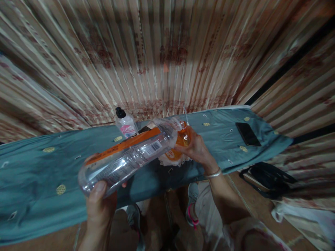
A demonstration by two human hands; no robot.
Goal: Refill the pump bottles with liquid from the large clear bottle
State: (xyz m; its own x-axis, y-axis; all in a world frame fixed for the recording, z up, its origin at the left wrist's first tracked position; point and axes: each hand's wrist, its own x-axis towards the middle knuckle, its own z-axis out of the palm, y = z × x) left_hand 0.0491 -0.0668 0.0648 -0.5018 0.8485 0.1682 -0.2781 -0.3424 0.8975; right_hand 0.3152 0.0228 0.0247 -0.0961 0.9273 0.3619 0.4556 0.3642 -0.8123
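Note:
My left hand [101,202] is closed around the base of a large clear plastic bottle [131,158] with an orange-edged label. The bottle lies tilted, its open neck pointing up and to the right. At that neck, my right hand [196,144] grips a smaller bottle of orange liquid [183,137]. The two mouths meet or nearly meet; whether they touch I cannot tell. Beneath them a whitish, crinkled thing with an orange print [172,157] rests on the cloth, partly hidden by the large bottle.
A clear bottle with a black cap and pink label [127,125] stands behind, at the left. A black phone [247,134] lies on the right of the teal cloth-covered table [47,174]. Pleated curtains [162,62] hang behind. A black bag [272,177] sits at the lower right.

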